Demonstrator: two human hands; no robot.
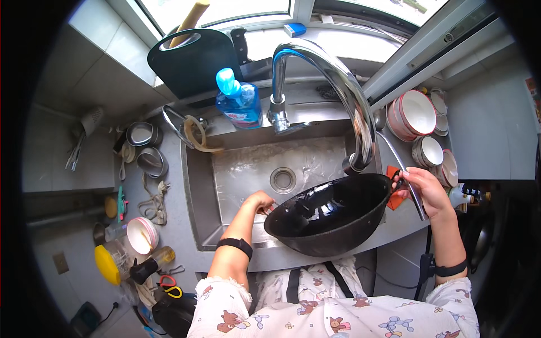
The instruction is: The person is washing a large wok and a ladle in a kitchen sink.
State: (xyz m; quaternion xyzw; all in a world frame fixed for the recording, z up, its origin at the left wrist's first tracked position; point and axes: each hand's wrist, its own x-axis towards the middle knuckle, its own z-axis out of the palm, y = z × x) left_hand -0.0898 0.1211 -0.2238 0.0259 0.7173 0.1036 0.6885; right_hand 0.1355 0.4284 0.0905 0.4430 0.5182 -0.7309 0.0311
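A black wok (pixel 325 215), wet and shiny inside, is tilted over the front right of the stainless steel sink (pixel 236 169). My left hand (pixel 263 202) grips its left end, with the fingertips partly hidden there. At the opposite end my right hand (pixel 422 190) holds the wok's dark side handle. A long metal utensil handle (pixel 412 192) crosses by the right thumb and palm; whether it is gripped too is unclear. Just above the wok's rim hangs the spout of the chrome faucet (pixel 359 148). The sink drain (pixel 282 180) shows beyond the wok.
Behind the sink stand a blue soap pump bottle (pixel 240 103) and a dark cutting board (pixel 194 63). Stacked bowls (pixel 416 112) line the right counter beside an orange cloth (pixel 395 200). Metal bowls (pixel 152 162), a cord (pixel 156 203) and scissors (pixel 170 287) lie left.
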